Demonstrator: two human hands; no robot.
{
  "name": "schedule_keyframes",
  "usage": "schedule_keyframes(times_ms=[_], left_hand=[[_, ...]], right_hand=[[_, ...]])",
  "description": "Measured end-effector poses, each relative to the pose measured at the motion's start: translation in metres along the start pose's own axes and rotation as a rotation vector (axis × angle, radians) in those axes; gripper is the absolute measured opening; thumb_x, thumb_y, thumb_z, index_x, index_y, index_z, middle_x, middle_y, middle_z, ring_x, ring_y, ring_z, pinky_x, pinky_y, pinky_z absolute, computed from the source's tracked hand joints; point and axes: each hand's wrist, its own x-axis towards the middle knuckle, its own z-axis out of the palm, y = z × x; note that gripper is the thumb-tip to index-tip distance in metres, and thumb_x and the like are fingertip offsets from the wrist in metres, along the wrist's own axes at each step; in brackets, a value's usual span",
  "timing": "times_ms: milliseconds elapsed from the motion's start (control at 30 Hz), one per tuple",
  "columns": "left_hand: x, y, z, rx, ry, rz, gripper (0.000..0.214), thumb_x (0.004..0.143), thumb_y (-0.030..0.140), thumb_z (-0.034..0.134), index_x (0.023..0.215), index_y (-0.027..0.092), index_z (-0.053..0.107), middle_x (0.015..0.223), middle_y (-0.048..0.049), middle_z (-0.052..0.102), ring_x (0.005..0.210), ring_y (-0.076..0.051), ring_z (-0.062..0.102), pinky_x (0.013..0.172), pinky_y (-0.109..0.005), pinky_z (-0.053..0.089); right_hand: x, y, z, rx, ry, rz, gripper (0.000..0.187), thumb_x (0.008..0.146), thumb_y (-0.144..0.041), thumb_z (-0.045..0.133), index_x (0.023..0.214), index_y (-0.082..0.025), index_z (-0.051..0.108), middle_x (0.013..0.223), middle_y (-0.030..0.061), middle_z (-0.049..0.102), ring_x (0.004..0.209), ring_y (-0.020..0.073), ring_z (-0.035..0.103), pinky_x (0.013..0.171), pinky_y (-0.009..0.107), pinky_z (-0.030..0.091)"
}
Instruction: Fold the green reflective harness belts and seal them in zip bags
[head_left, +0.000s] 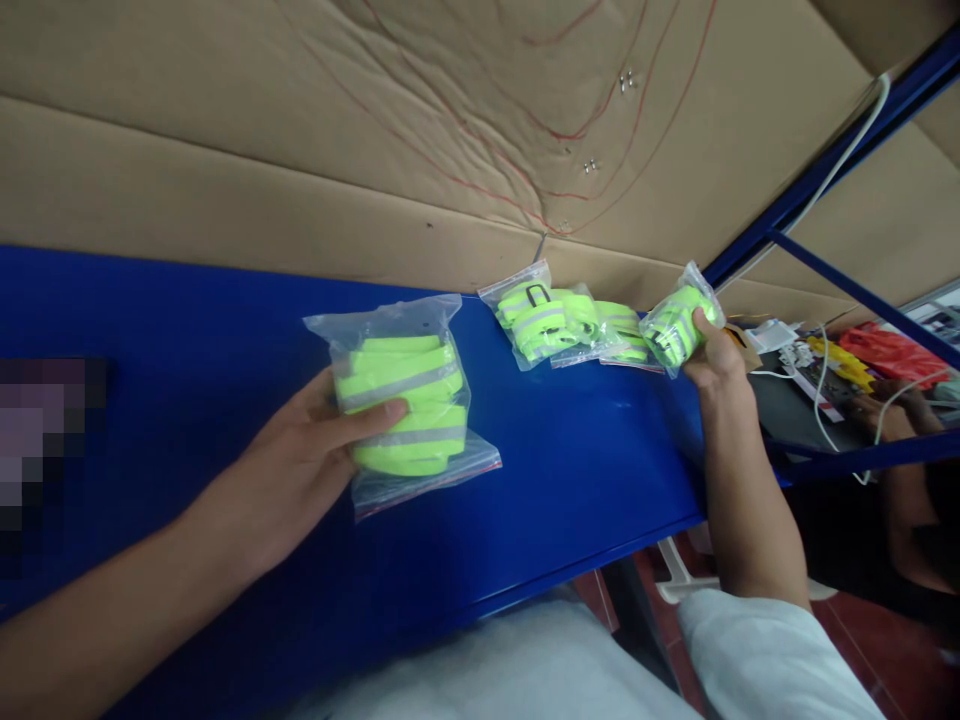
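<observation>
My left hand grips a clear plastic bag of folded neon-yellow reflective straps, thumb across its front, just above the blue table. My right hand is closed on a smaller bag of the same straps at the table's far right end. Beside it lies a row of similar bags against the cardboard wall.
A brown cardboard wall backs the table. A blue metal frame with white cables stands at the right. Past it are red and yellow items and another person's arm. A blurred patch sits at the left.
</observation>
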Motion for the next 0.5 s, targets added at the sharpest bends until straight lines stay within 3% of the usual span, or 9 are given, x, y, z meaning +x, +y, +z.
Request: schedule_keyframes(times_ms=[167, 400, 500], left_hand=[[-0.0024, 0.0034, 0.0055, 0.004, 0.031, 0.010, 0.076, 0.067, 0.029, 0.095, 0.137, 0.028, 0.065, 0.138, -0.0084, 0.069, 0.109, -0.029, 0.075, 0.086, -0.032, 0.067], [-0.0077, 0.0028, 0.0035, -0.033, -0.083, -0.140, 0.071, 0.075, 0.040, 0.089, 0.140, 0.029, 0.062, 0.126, -0.0086, 0.075, 0.100, -0.029, 0.077, 0.075, -0.031, 0.068], [-0.0104, 0.0046, 0.0066, -0.089, 0.009, -0.185, 0.075, 0.073, 0.051, 0.088, 0.139, 0.024, 0.064, 0.118, -0.0101, 0.077, 0.104, -0.034, 0.076, 0.076, -0.034, 0.068]], right_hand=[[0.0004, 0.0007, -0.0004, -0.016, 0.007, 0.032, 0.008, 0.091, -0.021, 0.065, 0.099, -0.020, 0.069, 0.091, 0.0044, 0.076, 0.097, 0.0234, 0.070, 0.095, 0.049, 0.058], [0.0013, -0.0027, 0.0027, 0.037, -0.036, 0.049, 0.021, 0.097, -0.035, 0.059, 0.105, -0.020, 0.072, 0.099, 0.0046, 0.077, 0.095, 0.0212, 0.070, 0.096, 0.045, 0.057], [0.0005, -0.0065, 0.0045, 0.098, -0.049, 0.003, 0.038, 0.101, -0.050, 0.050, 0.108, -0.019, 0.072, 0.107, 0.0059, 0.077, 0.100, 0.0213, 0.070, 0.093, 0.044, 0.059]])
